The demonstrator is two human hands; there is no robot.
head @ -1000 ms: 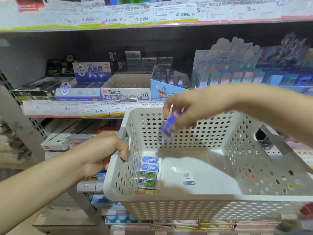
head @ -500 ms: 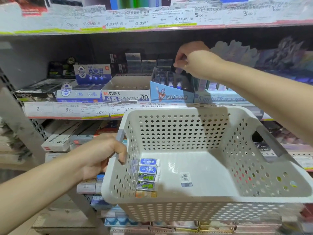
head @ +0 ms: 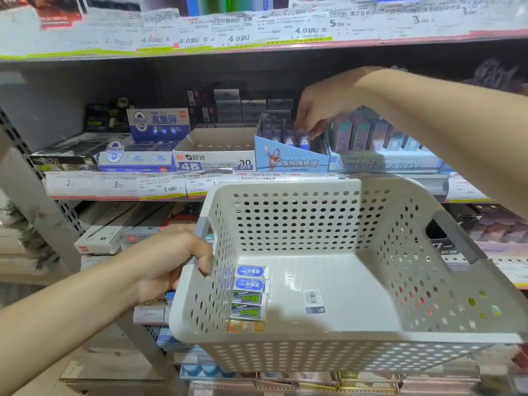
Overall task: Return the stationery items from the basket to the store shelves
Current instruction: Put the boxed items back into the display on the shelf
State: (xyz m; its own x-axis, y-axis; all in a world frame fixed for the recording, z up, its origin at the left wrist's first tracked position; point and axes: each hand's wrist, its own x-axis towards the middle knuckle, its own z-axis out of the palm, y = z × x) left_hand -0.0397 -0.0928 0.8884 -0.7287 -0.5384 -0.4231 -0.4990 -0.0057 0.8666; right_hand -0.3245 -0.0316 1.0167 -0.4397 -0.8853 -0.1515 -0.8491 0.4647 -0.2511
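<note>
Head view: left hand (head: 171, 258) grips the basket (head: 328, 342) handle; right hand (head: 320, 107) pinches a small eraser (head: 303, 141) in the blue display box (head: 291, 161) just below it.

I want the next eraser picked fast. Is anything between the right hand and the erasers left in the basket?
Nothing visible blocks them. The right hand is up at the blue display box on the shelf; the erasers lie uncovered along the left wall of the open-topped basket.

Store shelf (head: 120, 192), eraser display boxes (head: 214, 160) on it
</note>
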